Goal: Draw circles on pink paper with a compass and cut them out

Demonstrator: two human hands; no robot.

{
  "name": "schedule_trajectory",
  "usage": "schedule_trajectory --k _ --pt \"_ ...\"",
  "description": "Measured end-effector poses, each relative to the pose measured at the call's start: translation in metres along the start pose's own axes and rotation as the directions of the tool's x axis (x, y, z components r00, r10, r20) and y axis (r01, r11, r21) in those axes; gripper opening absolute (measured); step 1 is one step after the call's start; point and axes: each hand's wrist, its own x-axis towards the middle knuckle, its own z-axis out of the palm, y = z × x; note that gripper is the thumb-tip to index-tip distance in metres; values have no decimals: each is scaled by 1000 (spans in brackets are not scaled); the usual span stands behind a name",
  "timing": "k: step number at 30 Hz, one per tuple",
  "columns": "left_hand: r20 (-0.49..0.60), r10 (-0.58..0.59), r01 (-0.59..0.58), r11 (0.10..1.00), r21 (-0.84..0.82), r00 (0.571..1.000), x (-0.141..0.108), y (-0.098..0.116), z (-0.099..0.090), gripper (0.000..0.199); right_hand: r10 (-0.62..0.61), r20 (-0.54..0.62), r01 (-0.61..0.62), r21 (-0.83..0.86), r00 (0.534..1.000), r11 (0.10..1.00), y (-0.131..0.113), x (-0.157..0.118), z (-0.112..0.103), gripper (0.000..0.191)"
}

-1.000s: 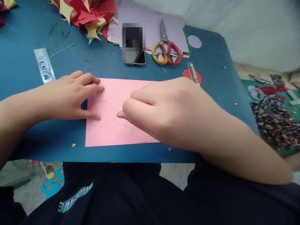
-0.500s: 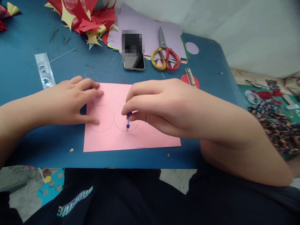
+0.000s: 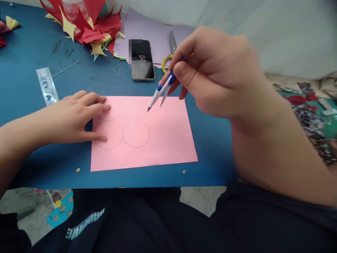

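Head view: right hand (image 3: 216, 70) raised above pink paper (image 3: 171, 137), compass (image 3: 165, 86) pinched.

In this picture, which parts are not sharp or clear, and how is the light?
Head view: soft light, with a dim shadow on the blue table below the left forearm; pale glare on the clear plastic ruler; pixel blocks over part of the black phone; the right hand slightly soft, perhaps from motion; the dark speckled heap at far right smeared.

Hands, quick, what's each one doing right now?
Left hand: open, pressing the pink paper sheet.
Right hand: closed, holding a blue-and-white drawing compass.
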Motion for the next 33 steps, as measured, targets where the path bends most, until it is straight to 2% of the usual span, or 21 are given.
schedule_trajectory --k 5,8,10,12,16,18,22,27,33 --pt "15 5 -5 1000 0 1000 -1 0 -4 86 45 -178 -42 16 983 999 36 -14 28 17" --pt "33 -11 11 1000 -16 999 -1 1 -4 86 48 -294 -39 35 955 999 46 -20 42 20" --pt "28 -15 16 1000 -26 999 -2 1 -4 87 37 -326 -24 46 945 999 49 -21 47 19" --pt "25 -19 20 999 -33 1000 -2 1 -3 86 13 -329 -6 21 944 1000 51 -21 49 19" --pt "21 -8 8 1000 -29 1000 -3 -2 -3 82 -42 -289 4 -131 956 991 51 -20 46 19" --pt "6 12 -12 1000 -12 1000 -4 -3 -2 81 -31 -256 -13 -170 966 985 49 -19 42 19" --pt "-9 36 -36 999 0 999 -5 -7 1 80 -25 -218 -16 -184 976 983 46 -19 38 17" --pt "-13 23 -23 1000 11 1000 -8 -8 5 80 -158 -243 104 -221 957 970 52 -18 41 16" --pt "-36 40 -39 999 26 999 -8 -7 7 77 -197 -234 134 -260 952 956 52 -18 42 16"
